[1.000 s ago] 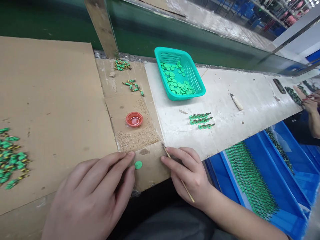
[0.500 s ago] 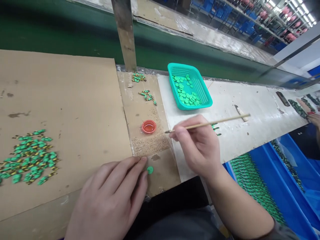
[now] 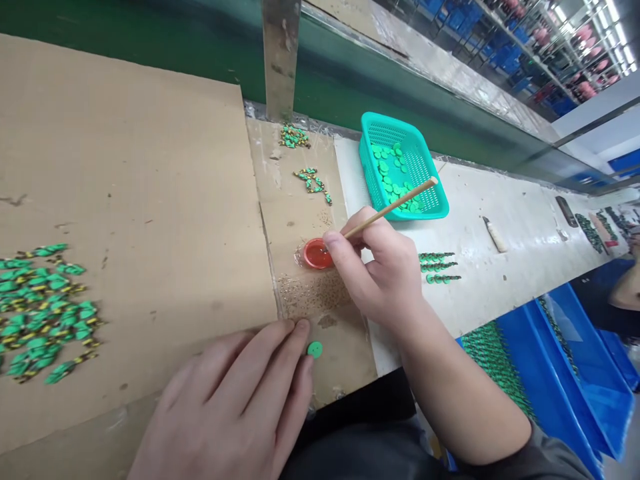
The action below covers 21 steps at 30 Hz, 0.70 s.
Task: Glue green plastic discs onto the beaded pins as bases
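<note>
My right hand [image 3: 383, 267] is closed round a thin wooden paintbrush [image 3: 395, 210], its lower end in a small red cup [image 3: 306, 255] of reddish liquid. The brush tip itself is hard to make out. On the cardboard, my left hand [image 3: 235, 393] rests palm down with its fingers pressed together. A small green disc [image 3: 315, 349] with tiny dots shows between its thumb and index fingertips, seemingly pinched by its near edge. Tiny brown grains [image 3: 313, 297] lie scattered between the cup and my left hand.
Green, yellow and black pieces [image 3: 45, 313] are heaped at left, with smaller groups [image 3: 313, 181] behind the cup. A teal basket [image 3: 440, 200] holds green discs. Three finished-looking strips [image 3: 440, 267] lie right of my hand. Blue bins [image 3: 545, 360] stand below the table edge; a person's arm [image 3: 625, 290] is at far right.
My right hand has moved left, bringing the brush tip from beside the cup into it and tilting the handle more upright. My left hand keeps its place by the disc; the view has shifted.
</note>
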Tool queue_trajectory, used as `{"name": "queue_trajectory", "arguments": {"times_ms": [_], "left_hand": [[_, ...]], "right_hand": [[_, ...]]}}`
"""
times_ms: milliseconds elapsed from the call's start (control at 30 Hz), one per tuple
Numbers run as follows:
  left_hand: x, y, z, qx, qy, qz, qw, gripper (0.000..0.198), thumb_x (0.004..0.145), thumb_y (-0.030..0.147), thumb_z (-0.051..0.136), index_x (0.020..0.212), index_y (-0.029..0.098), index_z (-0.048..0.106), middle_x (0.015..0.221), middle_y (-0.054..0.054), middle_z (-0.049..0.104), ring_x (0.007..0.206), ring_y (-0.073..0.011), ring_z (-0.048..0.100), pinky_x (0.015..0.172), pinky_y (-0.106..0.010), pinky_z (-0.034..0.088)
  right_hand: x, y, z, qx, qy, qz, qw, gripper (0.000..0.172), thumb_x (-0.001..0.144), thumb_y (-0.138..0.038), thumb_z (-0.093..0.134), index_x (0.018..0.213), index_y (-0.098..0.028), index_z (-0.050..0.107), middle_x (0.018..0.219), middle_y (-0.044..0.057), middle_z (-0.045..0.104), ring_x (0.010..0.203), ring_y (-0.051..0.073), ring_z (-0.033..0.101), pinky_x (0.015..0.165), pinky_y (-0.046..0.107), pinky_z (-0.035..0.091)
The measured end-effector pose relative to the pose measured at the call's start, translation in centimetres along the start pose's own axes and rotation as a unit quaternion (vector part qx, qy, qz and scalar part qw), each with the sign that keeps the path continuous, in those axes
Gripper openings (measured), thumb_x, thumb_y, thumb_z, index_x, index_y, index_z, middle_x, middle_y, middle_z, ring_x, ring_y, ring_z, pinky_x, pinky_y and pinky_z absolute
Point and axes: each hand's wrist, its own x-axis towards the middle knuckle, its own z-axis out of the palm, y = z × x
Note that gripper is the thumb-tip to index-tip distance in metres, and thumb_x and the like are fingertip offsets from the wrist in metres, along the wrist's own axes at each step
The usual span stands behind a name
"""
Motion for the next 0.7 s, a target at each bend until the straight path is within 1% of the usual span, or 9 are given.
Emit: {"name": "queue_trajectory", "arguments": {"times_ms": [133, 533, 600, 700], "left_hand": [[-0.14, -0.05, 0.08, -0.013, 0.003, 0.005, 1.0, 0.036, 0.11, 0.029, 0.072, 0.142, 0.014, 0.078, 0.133, -0.01, 0.085, 0.106, -0.0315, 0.072, 0.092, -0.053, 0.053], [-0.36, -0.01, 0.18, -0.007, 0.003, -0.008, 1.0, 0.038, 0.111, 0.032, 0.07, 0.146, 0.019, 0.077, 0.133, -0.008, 0.085, 0.107, -0.0312, 0.074, 0.09, -0.053, 0.054], [-0.3, 0.1, 0.15, -0.008, -0.002, -0.011, 1.0, 0.038, 0.111, 0.032, 0.07, 0.146, 0.021, 0.077, 0.133, -0.007, 0.085, 0.106, -0.0309, 0.075, 0.089, -0.053, 0.055], [-0.32, 0.28, 0.07, -0.015, -0.004, -0.028, 0.999, 0.038, 0.111, 0.031, 0.07, 0.147, 0.022, 0.077, 0.134, -0.007, 0.085, 0.105, -0.0303, 0.075, 0.092, -0.054, 0.056]], "right_hand": [[0.18, 0.31, 0.34, 0.009, 0.001, -0.007, 1.0, 0.037, 0.113, -0.021, 0.07, 0.081, -0.025, 0.052, 0.078, -0.005, 0.057, 0.069, 0.011, 0.057, 0.066, 0.029, 0.045], [0.3, 0.24, 0.54, 0.006, 0.004, -0.037, 0.999, 0.034, 0.113, -0.018, 0.069, 0.083, -0.024, 0.053, 0.081, -0.005, 0.059, 0.068, 0.01, 0.054, 0.066, 0.028, 0.045], [0.3, 0.11, 0.5, 0.007, 0.011, -0.035, 0.999, 0.033, 0.113, -0.018, 0.07, 0.085, -0.025, 0.055, 0.081, -0.005, 0.058, 0.069, 0.011, 0.055, 0.066, 0.029, 0.046], [-0.2, -0.55, -0.02, 0.024, 0.05, -0.035, 0.998, 0.027, 0.113, -0.018, 0.071, 0.09, -0.026, 0.059, 0.082, -0.004, 0.06, 0.071, 0.012, 0.059, 0.067, 0.031, 0.049]]}}
